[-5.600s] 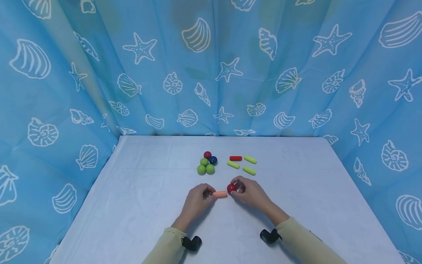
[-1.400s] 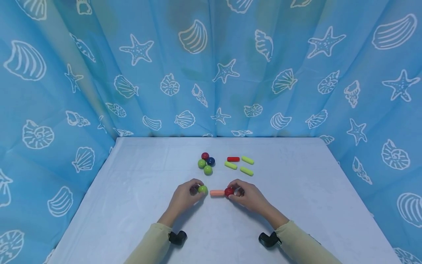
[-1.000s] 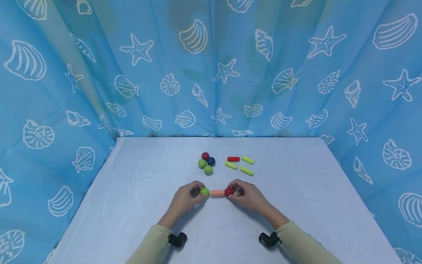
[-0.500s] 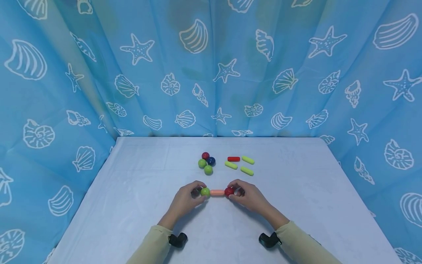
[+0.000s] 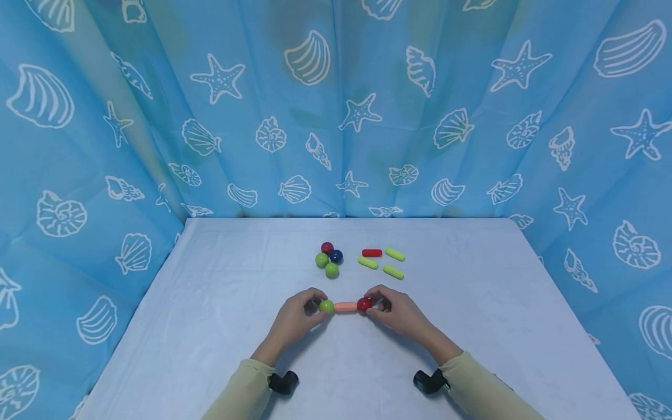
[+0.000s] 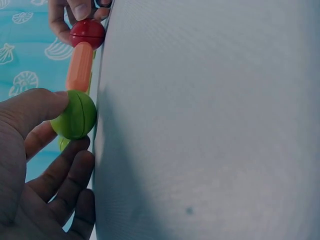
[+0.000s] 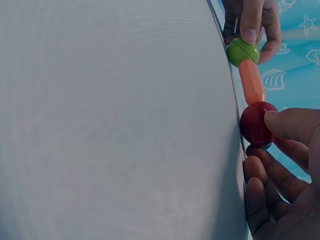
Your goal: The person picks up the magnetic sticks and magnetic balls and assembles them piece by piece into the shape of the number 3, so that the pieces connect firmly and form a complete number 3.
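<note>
An orange rod [image 5: 345, 307] lies between a green ball [image 5: 326, 306] at its left end and a red ball [image 5: 364, 305] at its right end, the three in one line. My left hand [image 5: 297, 315] pinches the green ball between thumb and fingers. At the other end my right hand [image 5: 397, 309] has its thumb and fingers about the red ball. The left wrist view shows the rod's near end right at the green ball [image 6: 75, 115]. In the right wrist view, my thumb tip lies on the red ball [image 7: 259, 124].
Behind the hands, a cluster holds a dark red ball [image 5: 327, 248], a dark blue ball [image 5: 336, 256] and two green balls [image 5: 331, 270]. To its right lie a red rod [image 5: 372, 253] and several yellow-green rods [image 5: 393, 272]. A blue shell-print curtain [image 5: 336, 116] surrounds the white table [image 5: 236, 262].
My left hand let go of the orange rod and took a green ball from the cluster, bringing it rightward against the rod's left end. The red ball came to the rod's right end.
</note>
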Tool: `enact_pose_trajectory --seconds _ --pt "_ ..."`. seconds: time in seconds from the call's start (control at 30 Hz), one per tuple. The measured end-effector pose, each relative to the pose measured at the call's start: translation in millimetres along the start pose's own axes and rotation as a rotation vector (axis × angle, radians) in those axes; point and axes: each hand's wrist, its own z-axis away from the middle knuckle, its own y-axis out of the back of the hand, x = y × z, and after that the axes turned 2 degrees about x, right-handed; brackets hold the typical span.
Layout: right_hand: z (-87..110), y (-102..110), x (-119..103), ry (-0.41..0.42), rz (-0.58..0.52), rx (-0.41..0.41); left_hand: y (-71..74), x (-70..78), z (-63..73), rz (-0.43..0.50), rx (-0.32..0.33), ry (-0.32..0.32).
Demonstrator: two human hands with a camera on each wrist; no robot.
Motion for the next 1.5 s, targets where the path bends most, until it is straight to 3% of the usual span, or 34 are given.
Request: enact_pose_trajectory --seconds 0.47,0.7,0.93,1.23,1.5 --pt "-1.3 -1.1 0.8 -0.006 0.002 0.002 -1.0 5.3 -0.5 -0.023 0.006 -0.02" --pt "-1.1 0.6 2.5 -0.002 0.0 -0.011 -9.7 14.0 -5.7 -0.034 0.005 -0.052" --pt "-0.2 2.1 3.0 0.02 -0.012 -0.03 -17.9 32.2 -11.0 -0.068 0.002 -0.086" --pt "-0.3 2.0 6.3 0.033 -0.016 -0.025 -34.4 41.6 -19.7 -0.112 -0.005 -0.15" --pt "-0.2 1.8 7.7 0.045 -0.013 -0.015 -40.9 50.2 -20.7 -0.128 0.016 -0.148"
